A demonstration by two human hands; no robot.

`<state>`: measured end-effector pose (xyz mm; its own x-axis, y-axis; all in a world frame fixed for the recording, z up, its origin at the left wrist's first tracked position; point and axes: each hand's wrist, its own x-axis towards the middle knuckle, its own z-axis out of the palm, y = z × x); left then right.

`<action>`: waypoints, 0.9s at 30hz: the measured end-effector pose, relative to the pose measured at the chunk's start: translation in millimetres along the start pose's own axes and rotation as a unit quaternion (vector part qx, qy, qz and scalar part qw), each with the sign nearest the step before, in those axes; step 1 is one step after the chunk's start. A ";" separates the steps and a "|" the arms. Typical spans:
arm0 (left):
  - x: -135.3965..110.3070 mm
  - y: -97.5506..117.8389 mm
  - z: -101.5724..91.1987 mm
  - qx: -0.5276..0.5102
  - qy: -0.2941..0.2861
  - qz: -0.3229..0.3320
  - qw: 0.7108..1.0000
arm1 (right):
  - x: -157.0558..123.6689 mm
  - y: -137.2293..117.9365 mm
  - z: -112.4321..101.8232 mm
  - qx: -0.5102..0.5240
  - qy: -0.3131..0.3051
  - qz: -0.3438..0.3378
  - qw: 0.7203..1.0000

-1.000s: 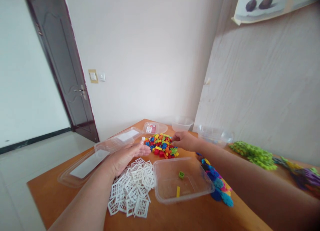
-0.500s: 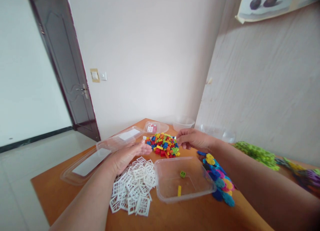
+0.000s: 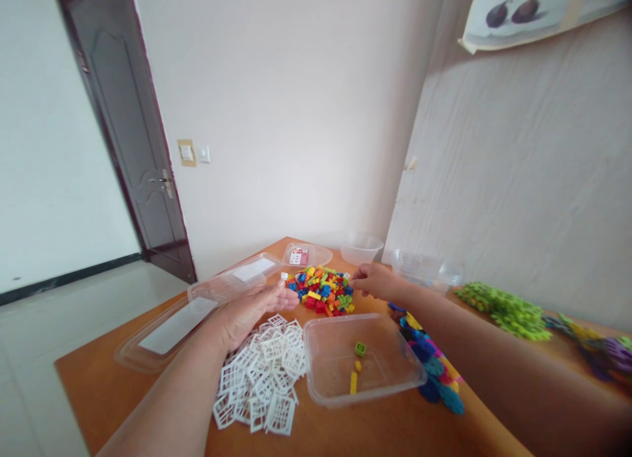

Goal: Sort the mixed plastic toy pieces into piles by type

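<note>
My left hand (image 3: 261, 304) is open at the left side of a pile of small coloured building bricks (image 3: 323, 290), fingers stretched out together. A small white piece shows by its thumb tip. At the pile's right edge, my right hand (image 3: 375, 281) has its fingers curled together; whatever they hold, if anything, is hidden. Nearer to me stands a clear plastic box (image 3: 336, 399), with a green brick (image 3: 360, 348), a small yellow piece (image 3: 358, 365) and a long yellow brick (image 3: 353, 382) inside. White lattice window pieces (image 3: 266, 371) are heaped beside the box, below my left hand.
Clear lids (image 3: 180, 322) with white labels lie along the table's left side. A clear bowl (image 3: 362, 248) and stacked clear containers (image 3: 427, 269) stand by the wall. Coloured flower-shaped discs (image 3: 434, 368) lie beneath my right forearm, with green pieces (image 3: 501, 309) farther right.
A small yellow piece now lies in the clear box between the green and long yellow bricks. My right hand has shifted slightly right; my left hand has hardly moved.
</note>
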<state>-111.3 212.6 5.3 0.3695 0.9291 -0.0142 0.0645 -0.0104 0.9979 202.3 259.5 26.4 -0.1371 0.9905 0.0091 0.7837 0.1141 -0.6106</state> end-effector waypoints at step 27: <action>1.0 -2.3 -1.9 -0.010 -0.005 -0.004 1.000 | 12.6 15.1 19.2 -0.146 0.064 -0.050 0.986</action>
<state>-112.8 214.3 3.1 0.3785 0.9253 -0.0225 0.0488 0.0043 0.9988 200.8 272.2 2.1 -0.1603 0.9726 0.1686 0.9138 0.2108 -0.3473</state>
